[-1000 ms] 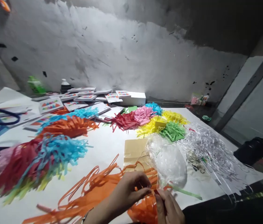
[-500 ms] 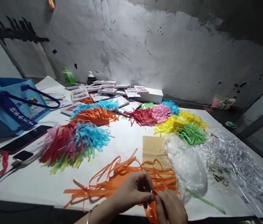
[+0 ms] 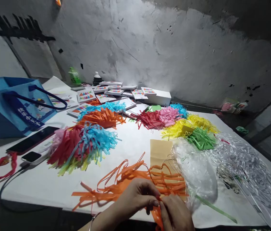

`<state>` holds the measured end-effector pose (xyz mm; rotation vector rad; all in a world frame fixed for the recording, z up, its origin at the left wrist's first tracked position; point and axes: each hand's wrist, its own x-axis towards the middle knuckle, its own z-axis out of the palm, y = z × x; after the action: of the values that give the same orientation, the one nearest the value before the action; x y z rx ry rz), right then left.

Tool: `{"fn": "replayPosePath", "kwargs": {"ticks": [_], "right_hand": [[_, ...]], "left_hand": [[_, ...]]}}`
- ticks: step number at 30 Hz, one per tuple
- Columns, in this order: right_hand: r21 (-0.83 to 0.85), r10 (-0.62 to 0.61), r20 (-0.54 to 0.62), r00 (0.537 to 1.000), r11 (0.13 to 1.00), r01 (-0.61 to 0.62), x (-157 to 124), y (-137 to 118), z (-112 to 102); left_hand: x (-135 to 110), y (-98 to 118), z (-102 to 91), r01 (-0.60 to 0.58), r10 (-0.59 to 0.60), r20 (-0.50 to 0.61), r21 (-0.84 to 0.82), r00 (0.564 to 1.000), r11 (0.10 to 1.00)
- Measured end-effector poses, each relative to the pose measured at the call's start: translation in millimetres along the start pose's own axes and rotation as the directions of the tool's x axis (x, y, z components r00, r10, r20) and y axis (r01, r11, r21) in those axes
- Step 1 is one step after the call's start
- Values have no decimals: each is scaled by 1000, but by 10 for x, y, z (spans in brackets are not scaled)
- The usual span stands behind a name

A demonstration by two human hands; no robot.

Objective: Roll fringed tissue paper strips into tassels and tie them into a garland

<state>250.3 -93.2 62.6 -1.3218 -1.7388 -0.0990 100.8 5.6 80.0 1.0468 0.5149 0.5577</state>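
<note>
At the front edge of the table, my left hand and my right hand meet, fingers pinched together. Between them is an orange paper tassel, whose strips hang down below my fingertips. What exactly lies at the pinch is too small to make out. Just beyond my hands a loose pile of orange paper strips spreads across the table, partly over a tan paper sheet. A crumpled clear plastic bag lies right of the strips.
Fringed tassels stand in bunches: red and blue ones at left, yellow and green at right. Silvery strands cover the right side. Flat printed boxes are stacked behind. A phone and blue bag are at left.
The view has shifted slightly, so everything sits a little further right. My fingers have closed in at the pinch, and the small shiny bit seen there before no longer shows.
</note>
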Motion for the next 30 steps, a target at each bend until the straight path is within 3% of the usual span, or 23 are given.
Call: {"fn": "replayPosePath", "kwargs": {"ticks": [5, 8, 15, 17, 21, 24, 26, 30], "right_hand": [[-73, -34, 55, 998, 997, 37, 3, 20, -67], [-93, -36, 144, 989, 994, 49, -20, 46, -102], [-79, -84, 361, 929, 990, 120, 48, 68, -198], [-81, -93, 357, 929, 988, 130, 63, 49, -193], [-177, -87, 285, 955, 974, 141, 48, -11, -149], [-243, -90, 238, 967, 959, 149, 5, -38, -123], [-197, -42, 241, 970, 976, 91, -33, -41, -116], [-131, 79, 227, 971, 990, -50, -73, -53, -112]], "left_hand": [[-42, 10, -1, 1, -2, 18, 21, 1000, 1000], [-67, 1, 21, -30, 30, 5, 44, 1000, 999], [-137, -44, 85, -25, 23, 13, 175, 1000, 984], [-165, -39, 88, -25, 28, -6, 284, 1000, 958], [-188, -33, 80, -110, 153, -57, 466, 987, 878], [-179, -40, 69, -169, 202, -32, 428, 979, 888], [-179, -43, 64, -181, 200, -14, 370, 980, 911], [-210, -46, 65, -79, 87, -23, 236, 996, 969]]}}
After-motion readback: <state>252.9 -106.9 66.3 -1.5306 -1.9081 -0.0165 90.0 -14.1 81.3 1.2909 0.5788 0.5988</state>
